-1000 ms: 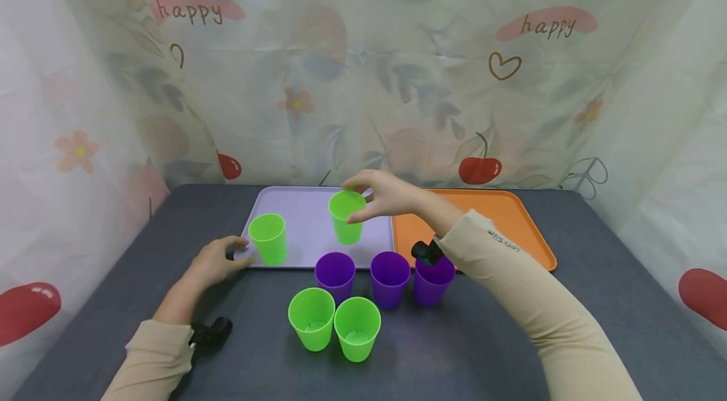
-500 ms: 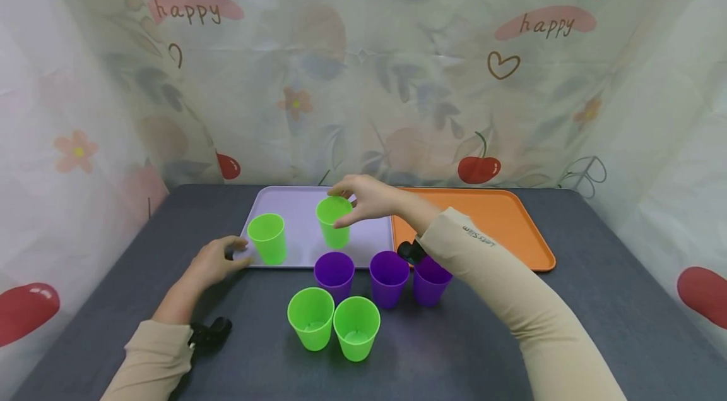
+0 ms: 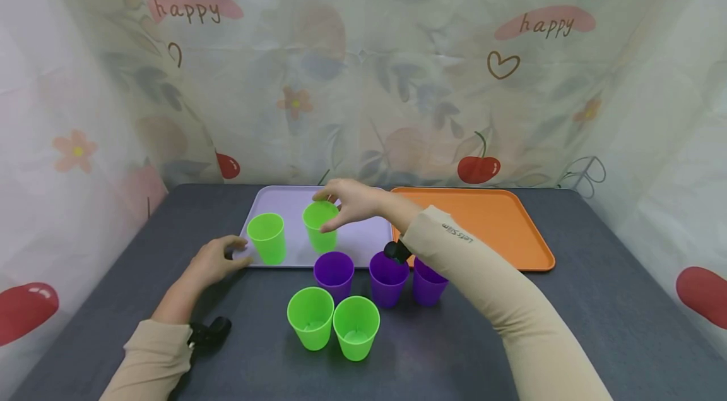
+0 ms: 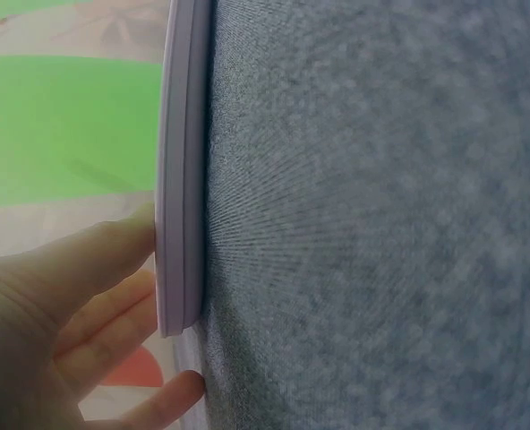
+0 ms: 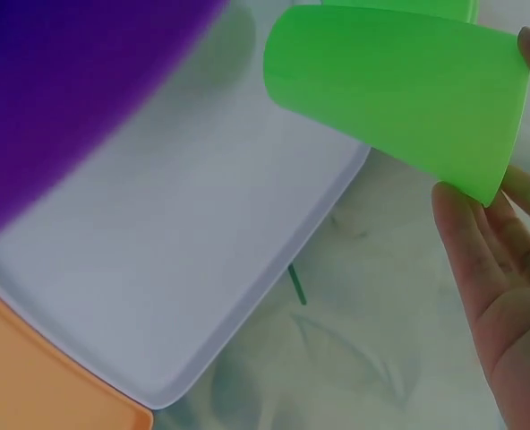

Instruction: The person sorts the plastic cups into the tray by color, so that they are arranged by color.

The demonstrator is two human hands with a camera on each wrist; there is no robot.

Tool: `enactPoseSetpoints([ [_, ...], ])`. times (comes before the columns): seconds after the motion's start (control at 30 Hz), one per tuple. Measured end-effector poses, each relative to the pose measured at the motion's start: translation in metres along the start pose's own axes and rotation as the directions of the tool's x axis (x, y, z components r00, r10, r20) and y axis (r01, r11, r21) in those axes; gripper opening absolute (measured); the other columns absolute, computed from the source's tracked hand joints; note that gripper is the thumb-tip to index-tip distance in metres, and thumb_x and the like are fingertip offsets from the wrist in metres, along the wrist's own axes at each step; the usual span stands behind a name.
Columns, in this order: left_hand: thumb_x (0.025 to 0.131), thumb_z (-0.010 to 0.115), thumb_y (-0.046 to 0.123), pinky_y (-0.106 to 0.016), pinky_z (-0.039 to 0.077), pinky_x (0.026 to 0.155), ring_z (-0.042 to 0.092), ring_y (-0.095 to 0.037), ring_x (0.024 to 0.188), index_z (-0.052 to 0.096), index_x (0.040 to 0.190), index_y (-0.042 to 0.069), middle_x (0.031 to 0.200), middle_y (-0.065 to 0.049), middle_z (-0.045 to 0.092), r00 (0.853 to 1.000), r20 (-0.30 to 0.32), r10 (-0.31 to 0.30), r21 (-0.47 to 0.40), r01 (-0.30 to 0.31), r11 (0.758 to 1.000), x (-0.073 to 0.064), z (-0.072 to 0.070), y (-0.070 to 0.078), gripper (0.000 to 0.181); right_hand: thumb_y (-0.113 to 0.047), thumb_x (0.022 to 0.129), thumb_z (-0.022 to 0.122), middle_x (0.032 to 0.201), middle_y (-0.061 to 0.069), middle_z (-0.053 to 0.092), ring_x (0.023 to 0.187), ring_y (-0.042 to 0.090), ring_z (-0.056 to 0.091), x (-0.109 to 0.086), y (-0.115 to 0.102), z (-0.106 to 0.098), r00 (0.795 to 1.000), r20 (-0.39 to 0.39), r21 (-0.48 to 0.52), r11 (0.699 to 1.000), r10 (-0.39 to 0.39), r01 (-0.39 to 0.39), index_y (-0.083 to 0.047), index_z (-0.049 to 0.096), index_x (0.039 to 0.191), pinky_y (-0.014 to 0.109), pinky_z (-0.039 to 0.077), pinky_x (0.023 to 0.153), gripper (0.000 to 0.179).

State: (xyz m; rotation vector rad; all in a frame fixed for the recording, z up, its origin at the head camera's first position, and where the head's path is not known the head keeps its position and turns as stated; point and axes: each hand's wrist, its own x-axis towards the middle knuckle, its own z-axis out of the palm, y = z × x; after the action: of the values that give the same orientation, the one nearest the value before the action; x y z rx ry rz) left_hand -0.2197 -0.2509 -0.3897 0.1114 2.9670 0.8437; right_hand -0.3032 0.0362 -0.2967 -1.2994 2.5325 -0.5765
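Your right hand [image 3: 348,201] has brought its gripped green cup [image 3: 315,233] leftward, nearer to pairing with the lavender tray [image 3: 366,242]'s standing cup [image 3: 267,240]; your left hand [image 3: 212,260] lies relaxed.

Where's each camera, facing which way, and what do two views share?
Head: worn on the head, facing forward and down at the lilac tray and orange tray; left hand, right hand and sleeves show.
Left wrist: on that wrist, facing the lilac tray's edge; part of that hand shows.
Right wrist: on that wrist, facing the held green cup; part of that hand shows.
Shared: head and right wrist both see that cup and both trays.
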Motion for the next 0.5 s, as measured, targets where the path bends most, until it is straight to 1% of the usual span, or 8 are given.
enactPoseSetpoints([
  [0.13,0.085,0.066,0.027,-0.057,0.040,0.090,0.050,-0.045,0.112,0.056,0.121,-0.005,0.121,-0.027,0.058,1.000,0.000,-0.003,-0.001,0.003,1.000,0.000,0.000,0.000,0.049,-0.027,0.076,0.075,0.126,0.012,0.057,0.115,0.025,0.056,0.005,-0.002,0.001,1.000,0.017,-0.016,1.000,0.000,0.000,-0.002,0.053,0.129,0.024,0.050,0.087,0.062],
  [0.3,0.085,0.067,0.027,-0.056,0.041,0.089,0.051,-0.044,0.111,0.056,0.120,-0.005,0.120,-0.027,0.058,1.000,-0.002,0.001,-0.006,-0.001,1.000,-0.001,0.000,0.000,0.049,-0.024,0.076,0.076,0.127,0.012,0.058,0.115,0.025,0.056,0.012,-0.004,0.004,1.000,0.028,-0.013,1.000,-0.014,0.014,-0.001,0.054,0.128,0.024,0.050,0.087,0.061],
  [0.43,0.085,0.067,0.026,-0.056,0.041,0.089,0.052,-0.044,0.110,0.056,0.120,-0.005,0.120,-0.027,0.058,1.000,-0.007,0.007,-0.009,-0.008,1.000,-0.001,0.001,0.000,0.048,-0.024,0.076,0.076,0.128,0.011,0.058,0.115,0.025,0.057,0.017,-0.006,0.007,0.999,0.044,-0.028,0.999,-0.028,0.030,-0.001,0.055,0.127,0.022,0.050,0.087,0.060],
  [0.5,0.084,0.067,0.026,-0.056,0.041,0.089,0.052,-0.044,0.110,0.056,0.120,-0.005,0.120,-0.027,0.058,1.000,-0.007,0.006,-0.008,-0.006,1.000,-0.001,0.001,0.000,0.048,-0.025,0.076,0.075,0.128,0.011,0.059,0.115,0.025,0.057,0.019,-0.007,0.009,0.998,0.051,-0.040,0.998,-0.039,0.041,-0.001,0.055,0.126,0.023,0.049,0.088,0.059],
])
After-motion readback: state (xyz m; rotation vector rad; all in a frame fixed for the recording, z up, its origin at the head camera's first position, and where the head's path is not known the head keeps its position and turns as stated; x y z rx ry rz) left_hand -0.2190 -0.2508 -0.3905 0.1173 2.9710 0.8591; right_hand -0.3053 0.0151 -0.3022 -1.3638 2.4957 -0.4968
